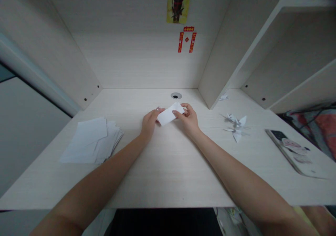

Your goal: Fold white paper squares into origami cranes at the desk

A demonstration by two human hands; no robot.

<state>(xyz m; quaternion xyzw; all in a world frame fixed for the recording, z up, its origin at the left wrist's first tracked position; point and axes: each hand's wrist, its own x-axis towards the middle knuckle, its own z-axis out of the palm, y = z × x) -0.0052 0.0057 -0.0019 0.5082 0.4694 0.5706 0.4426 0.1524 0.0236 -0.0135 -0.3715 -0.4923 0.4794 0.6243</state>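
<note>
We see a white paper held in the middle of the desk, near the back wall. It is flat and smooth, with four straight sides, longer than it is wide, and it sits at a slant. The left hand pinches its left end. The right hand pinches the other end, with the thumb laid flat on top and the other fingers curled behind. We cannot tell how the fingertips under the paper sit. The desk is pale, with faint streaks like wood. Just behind the paper we see a round ring set in the desk, dark inside. On the left we find a messy pile of thin white sheets, their edges fanned out. On the right lie two birds, folded from white paper, all points and sharp creases. Beyond them we see a pale, flat phone with round corners.
</note>
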